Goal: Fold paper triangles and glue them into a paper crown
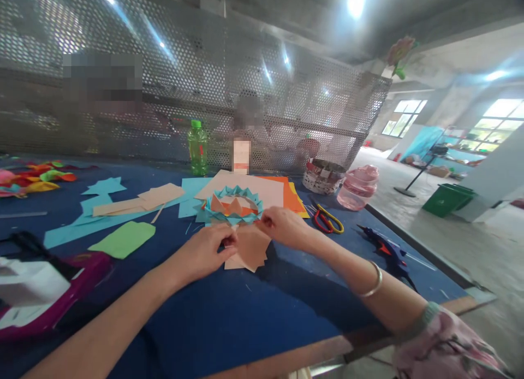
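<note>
My left hand (pixel 207 250) and my right hand (pixel 284 226) both pinch a folded piece of peach paper (pixel 250 249) that lies on the blue table (pixel 254 308). Just beyond my fingers sits a ring of folded teal and orange paper points (pixel 233 205). Sheets of peach and orange paper (pixel 266 190) lie under and behind the ring. My right wrist wears a silver bangle (pixel 373 283).
Scissors with red and yellow handles (pixel 326 219) and a blue glue gun (pixel 387 252) lie to the right. A woven basket (pixel 323 176), a pink jar (pixel 359 187) and a green bottle (pixel 197 148) stand at the back. Teal and green paper scraps (pixel 123 238) lie left. A perforated metal screen (pixel 164 78) stands behind, with people beyond it.
</note>
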{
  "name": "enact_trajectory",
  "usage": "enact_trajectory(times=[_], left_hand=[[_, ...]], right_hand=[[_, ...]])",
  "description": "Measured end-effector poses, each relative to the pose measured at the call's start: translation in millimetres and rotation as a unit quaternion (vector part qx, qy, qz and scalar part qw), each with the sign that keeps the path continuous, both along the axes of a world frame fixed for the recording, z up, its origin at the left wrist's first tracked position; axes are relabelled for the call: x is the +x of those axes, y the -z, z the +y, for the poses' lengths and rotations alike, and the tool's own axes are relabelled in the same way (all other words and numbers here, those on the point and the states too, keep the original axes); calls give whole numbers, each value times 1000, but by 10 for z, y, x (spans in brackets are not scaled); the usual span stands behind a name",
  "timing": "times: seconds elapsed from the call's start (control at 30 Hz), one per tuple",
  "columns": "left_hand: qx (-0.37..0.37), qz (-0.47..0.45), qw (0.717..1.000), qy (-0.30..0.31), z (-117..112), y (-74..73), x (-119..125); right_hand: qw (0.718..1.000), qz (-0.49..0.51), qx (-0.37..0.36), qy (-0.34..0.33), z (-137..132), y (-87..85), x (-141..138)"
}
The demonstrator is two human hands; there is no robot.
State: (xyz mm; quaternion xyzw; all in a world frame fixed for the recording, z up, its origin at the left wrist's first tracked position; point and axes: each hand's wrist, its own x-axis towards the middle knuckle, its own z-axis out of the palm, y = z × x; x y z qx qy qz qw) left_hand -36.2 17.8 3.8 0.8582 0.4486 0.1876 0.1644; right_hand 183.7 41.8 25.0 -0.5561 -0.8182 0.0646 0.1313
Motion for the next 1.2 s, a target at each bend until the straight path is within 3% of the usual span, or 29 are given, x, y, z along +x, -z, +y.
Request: enact_trajectory(times=[0.13, 0.27, 0.43, 0.6, 0.7, 0.8, 0.87, 1.07, 1.2], left_hand=[[5, 21, 1000, -2, -2, 62, 23], [12, 36, 999, 5, -16, 69, 40], [-12, -18, 1000, -15, -41, 104, 58], [-42, -125, 989, -71, -36, 101, 85], [-137, -209, 967, -58, -18, 73, 96], [-269, -280, 920, -47, -9, 46, 83], [-316, -313, 893, -73, -6, 32, 68], [-371, -376, 842, -109, -14, -28, 44], [-392, -389, 825, -120, -22, -49, 33]], right_hand=[[1000, -11, -10, -21, -275, 209, -11], [1000, -6, -16, -4, -294, 326, -11], [990, 112, -82, 9, -284, 318, 10], [962, 260, -74, -52, -290, 339, 40], [924, 359, -97, -83, -279, 376, 46], [878, 451, -137, -85, -263, 401, 37], [853, 491, -157, -83, -254, 410, 27], [839, 530, -99, -71, -252, 429, 27], [828, 539, -69, -137, -269, 433, 62]])
